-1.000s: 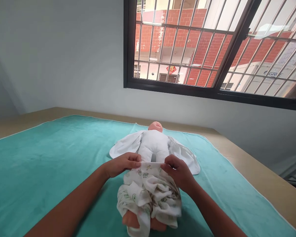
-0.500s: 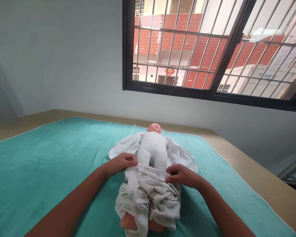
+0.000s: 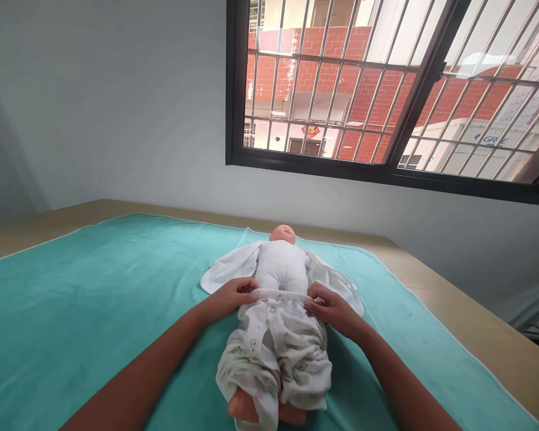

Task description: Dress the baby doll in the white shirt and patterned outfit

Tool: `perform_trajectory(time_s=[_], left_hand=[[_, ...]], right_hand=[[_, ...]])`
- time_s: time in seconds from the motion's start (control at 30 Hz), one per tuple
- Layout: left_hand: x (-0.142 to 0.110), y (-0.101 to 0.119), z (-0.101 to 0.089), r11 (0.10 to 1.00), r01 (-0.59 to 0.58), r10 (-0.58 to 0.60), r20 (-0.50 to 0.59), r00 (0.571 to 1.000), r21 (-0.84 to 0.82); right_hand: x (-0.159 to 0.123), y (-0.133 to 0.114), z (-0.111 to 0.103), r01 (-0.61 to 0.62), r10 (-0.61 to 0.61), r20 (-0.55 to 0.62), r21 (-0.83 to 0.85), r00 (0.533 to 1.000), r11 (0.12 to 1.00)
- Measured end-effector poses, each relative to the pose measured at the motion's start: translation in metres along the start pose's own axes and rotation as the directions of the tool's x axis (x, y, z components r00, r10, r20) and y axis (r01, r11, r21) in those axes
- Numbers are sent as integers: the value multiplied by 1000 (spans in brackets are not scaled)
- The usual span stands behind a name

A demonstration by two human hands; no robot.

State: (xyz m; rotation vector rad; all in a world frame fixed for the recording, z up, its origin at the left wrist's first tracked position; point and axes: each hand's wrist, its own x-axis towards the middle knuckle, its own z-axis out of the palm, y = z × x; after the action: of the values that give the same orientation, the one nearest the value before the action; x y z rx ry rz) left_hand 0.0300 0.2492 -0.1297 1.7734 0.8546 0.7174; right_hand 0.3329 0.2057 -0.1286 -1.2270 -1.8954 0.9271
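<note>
A baby doll (image 3: 282, 263) with a white cloth body lies on its back, head away from me and feet toward me. White pants (image 3: 278, 335) with a small print cover its legs up to the upper thighs, bunched around the shins. My left hand (image 3: 233, 296) pinches the waistband at its left end. At the other end, my right hand (image 3: 330, 306) grips the same waistband between thumb and fingers. Below the cuffs the doll's feet (image 3: 245, 407) show in part. An opened white top (image 3: 233, 268) is spread under the doll's upper body.
A turquoise blanket (image 3: 117, 287) covers most of the wooden table (image 3: 431, 281). Behind it rises a grey-white wall (image 3: 117, 120) with a barred, dark-framed window (image 3: 314, 161) at the upper right.
The waistband has slid up the doll's thighs, away from me, with both hands still on it. Less of the legs shows, and the gap between the thighs is now mostly covered.
</note>
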Motion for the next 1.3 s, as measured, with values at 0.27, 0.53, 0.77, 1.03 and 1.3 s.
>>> perform_trajectory(time_s=[0.27, 0.53, 0.77, 1.03, 1.3], left_hand=[[-7, 2, -20, 997, 70, -63, 230, 971, -21], [2, -12, -12, 994, -50, 49, 15, 999, 100], [8, -21, -3, 991, -93, 84, -84, 993, -101], [42, -18, 1, 984, -33, 104, -411, 906, 176], [90, -39, 3, 994, -73, 105, -519, 848, 81]], right_hand=[[-3, 8, -11, 44, -47, 53, 54, 998, 998], [0, 13, -4, 83, -78, -70, 65, 994, 994], [7, 20, 1, 114, -112, -217, -3, 970, 993], [39, 27, 5, -5, -73, -499, -152, 863, 988], [72, 40, 15, -58, -7, -593, -90, 805, 994]])
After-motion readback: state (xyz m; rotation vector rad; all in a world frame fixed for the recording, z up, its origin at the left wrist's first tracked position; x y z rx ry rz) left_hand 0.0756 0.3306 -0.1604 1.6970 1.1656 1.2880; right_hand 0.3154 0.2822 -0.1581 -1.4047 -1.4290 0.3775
